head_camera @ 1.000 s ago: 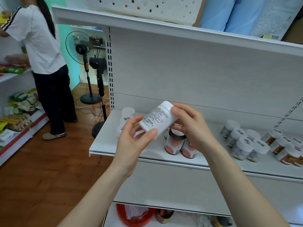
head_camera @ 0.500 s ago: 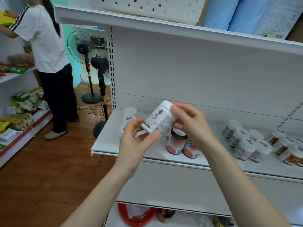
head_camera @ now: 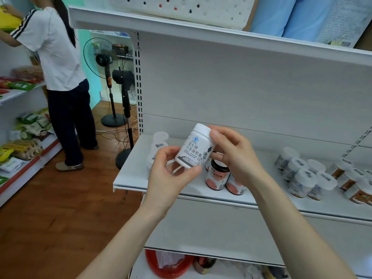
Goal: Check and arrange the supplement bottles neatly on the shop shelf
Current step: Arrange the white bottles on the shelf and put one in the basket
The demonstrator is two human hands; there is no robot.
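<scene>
One white bottle [head_camera: 194, 148] is tilted at frame centre, my left hand [head_camera: 171, 176] pinching its base and my right hand [head_camera: 235, 156] gripping near the cap. Arranging looks barely begun to me. On the shelf [head_camera: 132, 178] I count two pink-labelled bottles [head_camera: 217, 178] at centre. At least two white bottles [head_camera: 160, 137] sit left of centre, and about nine clustered bottles [head_camera: 304, 182] stand unaligned at right.

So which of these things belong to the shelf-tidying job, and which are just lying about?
Part of the job: white bottle, held by left hand and right hand; dark bottles; white-capped bottles on the right; shelf.
Just lying about: fans; red basin; snack packets.
</scene>
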